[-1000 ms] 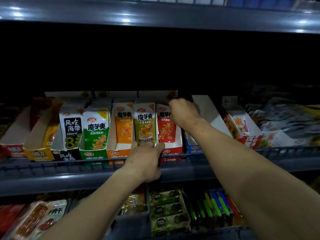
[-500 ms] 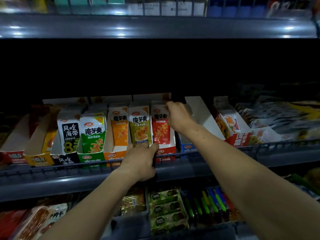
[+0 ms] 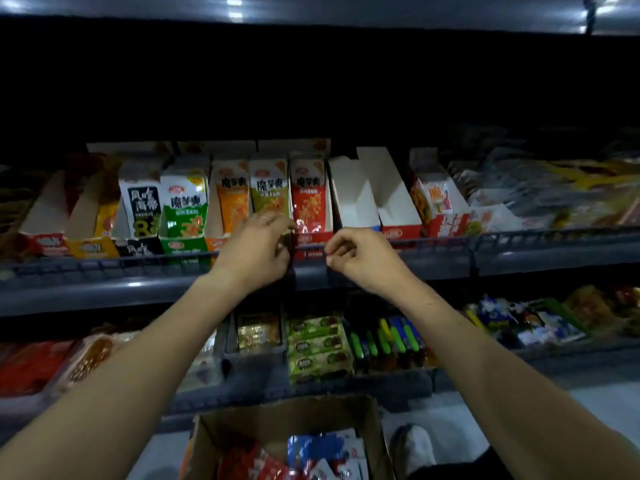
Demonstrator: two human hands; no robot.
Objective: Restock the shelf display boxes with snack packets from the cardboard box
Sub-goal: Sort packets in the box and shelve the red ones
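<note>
Nearest the camera, the cardboard box (image 3: 287, 441) sits on the floor below the shelves, open, with red and blue snack packets (image 3: 311, 455) heaped inside. A shoe (image 3: 414, 445) stands just to its right; a careless step could catch the box flap and tip packets out.

Farther up, both arms reach to the middle shelf rail (image 3: 138, 271). The left hand (image 3: 256, 251) lies in front of the green display box, fingers loosely bent; whether they touch the box front or hold anything I cannot tell. The right hand (image 3: 360, 258) hovers at the rail with fingers curled and nothing visibly in them.

Beyond the hands, the red display box (image 3: 310, 202) stands full, its front packet upright. Just right of it the white display boxes (image 3: 367, 195) look nearly bare inside, likely the next to fill.

The risks: the left hand could drag the green box (image 3: 268, 192) forward over the rail, or knock the upright packets so the row slumps. In this dim light, a packet could also land in the wrong flavour's box.
</note>
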